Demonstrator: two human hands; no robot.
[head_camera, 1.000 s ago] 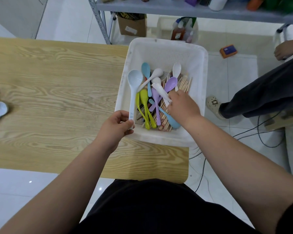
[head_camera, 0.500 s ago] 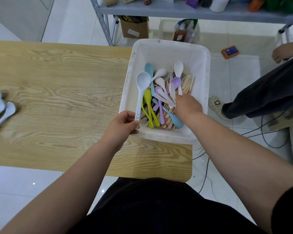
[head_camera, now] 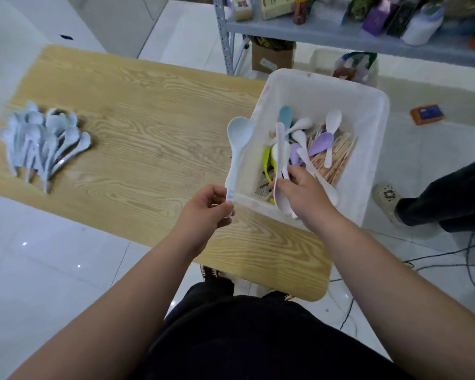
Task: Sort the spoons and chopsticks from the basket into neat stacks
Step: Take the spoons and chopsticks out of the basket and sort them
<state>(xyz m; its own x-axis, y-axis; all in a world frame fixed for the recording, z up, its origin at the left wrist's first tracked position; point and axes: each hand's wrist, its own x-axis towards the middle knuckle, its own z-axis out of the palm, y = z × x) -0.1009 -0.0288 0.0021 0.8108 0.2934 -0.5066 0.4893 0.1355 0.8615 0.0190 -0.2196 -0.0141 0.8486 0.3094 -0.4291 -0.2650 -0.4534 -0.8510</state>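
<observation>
Spoon-picking under way, both hands at the basket (head_camera: 373, 127).
The left hand (head_camera: 203, 212) pinches a pale blue spoon (head_camera: 237, 149) by its handle beside the near rim; the right hand (head_camera: 305, 193) grips white spoons (head_camera: 280, 160) inside, over the chopsticks (head_camera: 337, 157). Next, I reckon, the blue one crosses open table (head_camera: 148, 119) to the spoon pile (head_camera: 44, 141). The basket overhangs the table's end.

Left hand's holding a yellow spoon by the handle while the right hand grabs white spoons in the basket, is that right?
Not quite: in the head view the left hand holds a pale blue spoon, not a yellow one, by the handle. The right hand does grip white spoons in the basket.
</observation>
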